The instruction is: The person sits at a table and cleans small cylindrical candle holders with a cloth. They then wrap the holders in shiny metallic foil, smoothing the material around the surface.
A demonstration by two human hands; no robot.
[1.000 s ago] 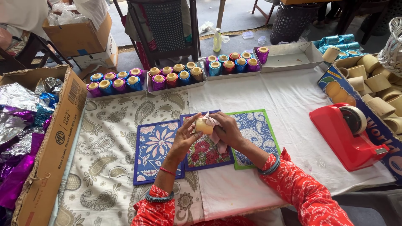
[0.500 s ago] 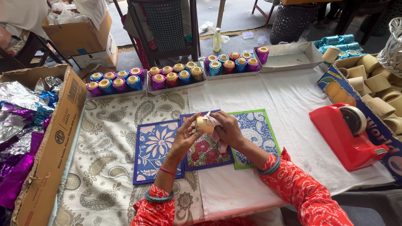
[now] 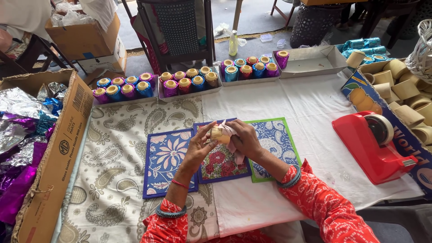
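Surroundings first: three shallow trays are sitting along the far edge of the table, left tray, middle tray and right tray, each packed with foil-wrapped spools in purple, blue, pink and gold. An empty grey tray is lying just beside the right one. A red tape dispenser is standing on the white cloth to the right, well apart from the hands. Behind it an open box is holding bare cardboard tubes. On the left a big cardboard box is holding crumpled silver and purple foil. Three printed mats are lying side by side under the hands: blue mat, red mat, green-edged mat. Nothing is blocking the view of the hands.

Work piece: a small tan spool is being held above the red mat, between both hands. A pale pink wrap is draping over its right side and hanging down towards the mat. Left hand is gripping the spool with fingers curled around its left side. Right hand is closing on the pink wrap, pressing it against the spool.
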